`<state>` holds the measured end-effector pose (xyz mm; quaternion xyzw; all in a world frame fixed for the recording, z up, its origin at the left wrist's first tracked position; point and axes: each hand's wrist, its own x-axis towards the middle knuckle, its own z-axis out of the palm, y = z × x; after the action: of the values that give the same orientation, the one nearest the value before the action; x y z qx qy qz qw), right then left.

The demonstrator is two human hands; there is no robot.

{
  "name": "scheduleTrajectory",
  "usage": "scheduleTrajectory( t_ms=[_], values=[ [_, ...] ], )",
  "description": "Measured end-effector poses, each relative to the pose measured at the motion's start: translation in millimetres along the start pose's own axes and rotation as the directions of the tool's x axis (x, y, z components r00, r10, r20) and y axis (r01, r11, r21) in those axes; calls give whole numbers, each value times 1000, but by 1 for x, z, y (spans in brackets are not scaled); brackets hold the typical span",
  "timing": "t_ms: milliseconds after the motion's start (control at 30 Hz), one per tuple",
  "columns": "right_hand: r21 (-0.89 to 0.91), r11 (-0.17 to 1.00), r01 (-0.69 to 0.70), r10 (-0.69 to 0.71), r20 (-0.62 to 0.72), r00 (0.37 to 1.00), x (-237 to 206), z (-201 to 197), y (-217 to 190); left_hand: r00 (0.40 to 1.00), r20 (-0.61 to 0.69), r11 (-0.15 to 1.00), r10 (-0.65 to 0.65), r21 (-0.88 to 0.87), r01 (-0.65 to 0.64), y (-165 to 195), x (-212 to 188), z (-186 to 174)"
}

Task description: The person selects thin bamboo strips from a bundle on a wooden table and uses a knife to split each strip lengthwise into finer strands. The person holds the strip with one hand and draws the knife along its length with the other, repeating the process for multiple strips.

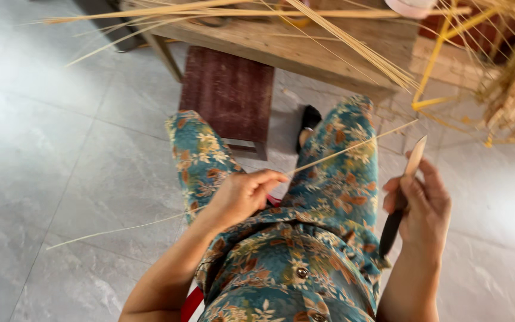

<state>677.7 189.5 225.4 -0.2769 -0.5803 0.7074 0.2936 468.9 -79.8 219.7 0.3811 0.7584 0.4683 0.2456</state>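
1. Head view, looking down at the seated person's lap: the left hand [242,194] was pinched shut on a thin pale strip [341,150], thumb and forefinger closed on it just above the left thigh.
2. The right hand [421,206] was wrapped closed around the dark handle of a knife [402,200], whose pale blade pointed up and slightly away from the body, its tip just above the fingers.
3. The strip's long axis ran diagonally: from the left pinch it rose up and to the right, across the right knee, ending a little beyond and above the knife tip; its other end trailed down to the left over the grey tiled floor [61,149].
4. The blade stood just beside the strip's upper stretch, apparently apart from it; whether they touched could not be told. The right hand was the nearer of the two to that free end, the left held the middle.
5. Both legs wore blue floral trousers [335,185], matching the buttoned top.
6. Beyond the knees stood a dark red-brown stool [227,89], and behind it a wooden bench [293,45] carrying a bundle of long straw-coloured strips [353,45].
7. At the upper right, a yellow wire frame [433,71] stood beside more bundled strips.
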Motion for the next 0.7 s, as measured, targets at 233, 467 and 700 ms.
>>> scheduleTrajectory(
  t_ms=[233, 467, 700],
  values=[
    [-339, 920, -197, 300, 285, 910, -24, 79, 30, 994, 48, 995, 96, -23, -95, 2, 0, 25],
    [-257, 949, -181, 263, 333, 905, -27, 99, 25, 984, -33, 980, 176, -85, -178, -5, -7, 20],
    [-277, 948, -154, 218, 216, 952, -22, 87, 10, 973, -78, 976, 217, -16, -219, -4, -5, 24]
  ],
)
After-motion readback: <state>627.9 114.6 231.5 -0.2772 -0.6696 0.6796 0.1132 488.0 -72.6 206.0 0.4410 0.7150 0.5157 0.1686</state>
